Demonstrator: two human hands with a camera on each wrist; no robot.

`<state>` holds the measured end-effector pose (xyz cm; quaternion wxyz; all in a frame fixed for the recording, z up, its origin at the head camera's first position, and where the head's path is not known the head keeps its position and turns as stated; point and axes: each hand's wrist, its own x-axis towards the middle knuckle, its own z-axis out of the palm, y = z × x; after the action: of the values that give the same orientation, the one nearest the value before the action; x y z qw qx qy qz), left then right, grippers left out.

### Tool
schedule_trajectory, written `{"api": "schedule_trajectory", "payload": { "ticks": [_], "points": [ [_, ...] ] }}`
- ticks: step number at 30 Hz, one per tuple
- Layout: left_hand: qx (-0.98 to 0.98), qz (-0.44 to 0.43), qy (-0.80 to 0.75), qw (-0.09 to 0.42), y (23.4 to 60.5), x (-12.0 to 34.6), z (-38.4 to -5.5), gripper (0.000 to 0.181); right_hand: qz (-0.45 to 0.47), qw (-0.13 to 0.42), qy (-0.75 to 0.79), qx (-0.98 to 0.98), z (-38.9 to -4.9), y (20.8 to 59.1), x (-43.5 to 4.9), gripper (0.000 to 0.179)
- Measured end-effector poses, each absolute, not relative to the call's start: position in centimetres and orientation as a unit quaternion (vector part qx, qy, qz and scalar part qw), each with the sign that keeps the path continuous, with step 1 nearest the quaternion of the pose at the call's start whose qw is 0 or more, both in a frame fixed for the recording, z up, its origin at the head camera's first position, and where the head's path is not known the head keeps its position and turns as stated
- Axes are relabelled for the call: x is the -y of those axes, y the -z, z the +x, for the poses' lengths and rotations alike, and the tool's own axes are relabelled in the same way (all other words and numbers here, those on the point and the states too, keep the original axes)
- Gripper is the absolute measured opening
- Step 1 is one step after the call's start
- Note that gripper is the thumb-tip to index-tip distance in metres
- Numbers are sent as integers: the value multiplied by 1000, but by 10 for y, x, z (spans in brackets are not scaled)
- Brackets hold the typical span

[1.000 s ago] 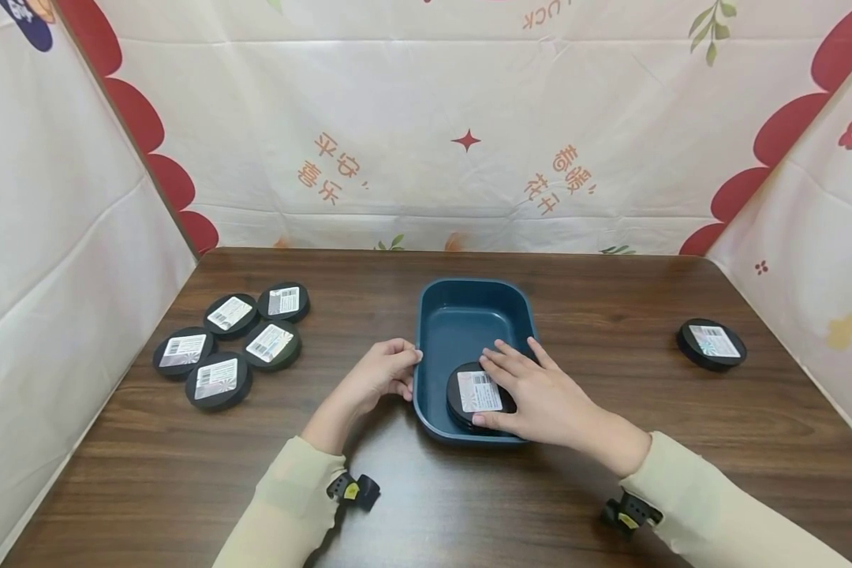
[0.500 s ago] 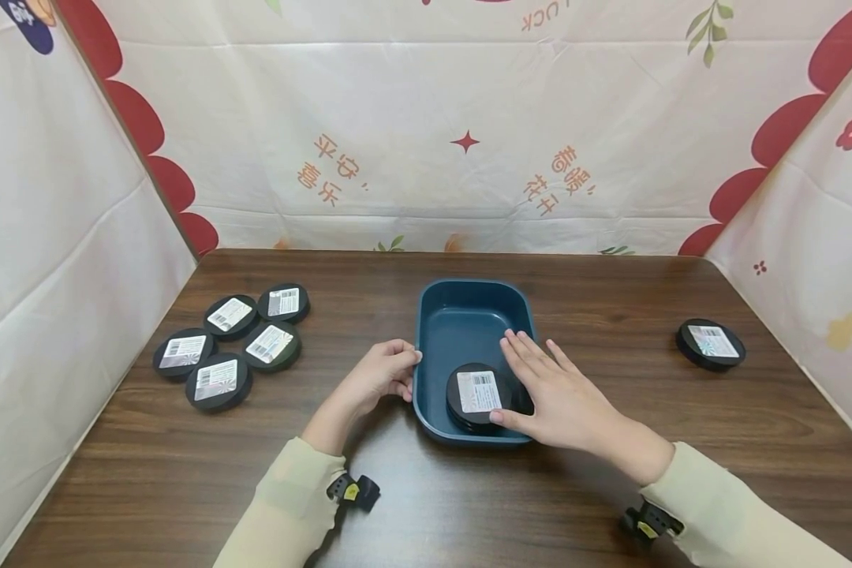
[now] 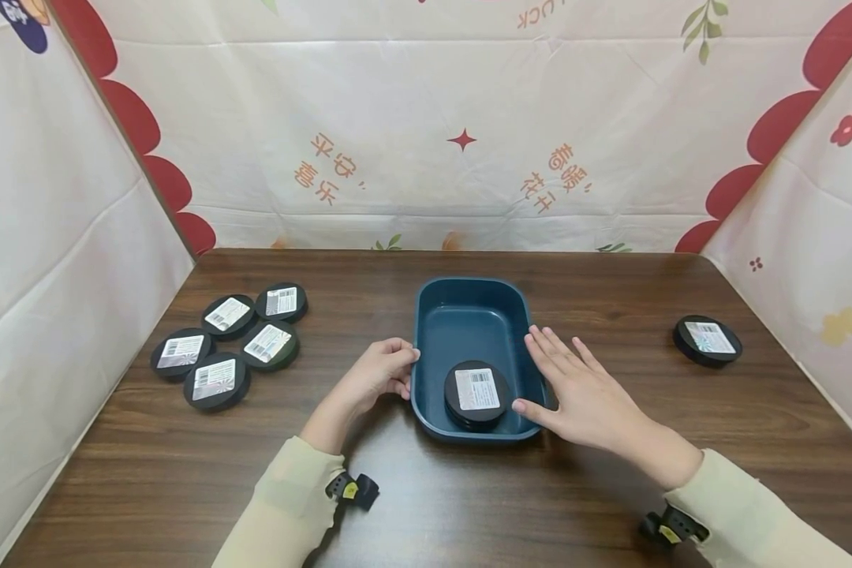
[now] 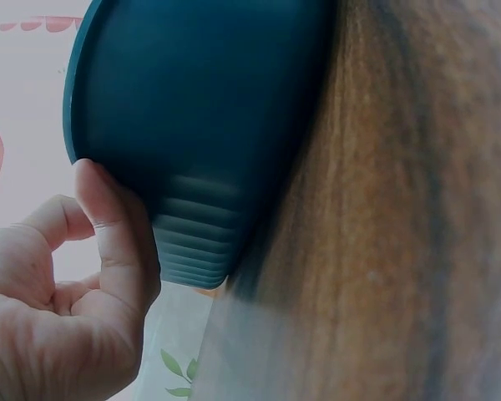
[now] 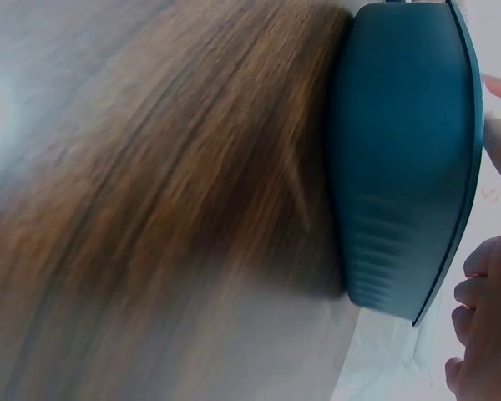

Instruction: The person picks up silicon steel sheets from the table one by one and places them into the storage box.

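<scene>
I have the left hand (image 3: 375,374) pinching the blue tray (image 3: 468,333) by its left rim, probably to steady it; my right hand (image 3: 588,401) is spread wide at the right rim, contact unclear. The black disc stack (image 3: 476,394) sits at its near end.

Shows outer wall of blue-green tray (image 5: 401,159), right of centre, with pale bands near lower end. Sits on blurred, wood-grained surface (image 5: 150,209); bright glare at left edge. Includes right grip (image 5: 494,309), cropped at right margin, beside rim. Cannot confirm contact. Pale cloth (image 5: 392,355) behind.
</scene>
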<state>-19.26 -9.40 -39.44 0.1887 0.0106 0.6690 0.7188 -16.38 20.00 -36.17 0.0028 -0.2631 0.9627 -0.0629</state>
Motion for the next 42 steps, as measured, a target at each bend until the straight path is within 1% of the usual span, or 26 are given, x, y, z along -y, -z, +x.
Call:
{"api": "schedule_trajectory", "payload": {
  "ticks": [5,12,19,25,31,42],
  "points": [
    [-668,9,-720,187,394,94,-194,21,-258,-4,67,-964,-162,362,-207,87],
    [-668,13,-719,190,394,94,-193,21,-249,-28,71,-966,-158,364,-216,84],
    [-668,13,-719,190,395,95,-193,18,-246,-26,81,-965,-157,365,-224,82],
    [-668,17,-718,194,396,95,-194,18,-241,-35,77,-967,-157,367,-232,78],
    [-668,14,-718,196,396,95,-195,15,-237,-47,70,-968,-159,371,-239,77],
    [-671,9,-716,192,394,94,-193,19,-238,-71,59,-967,-159,377,-253,78]
  ]
}}
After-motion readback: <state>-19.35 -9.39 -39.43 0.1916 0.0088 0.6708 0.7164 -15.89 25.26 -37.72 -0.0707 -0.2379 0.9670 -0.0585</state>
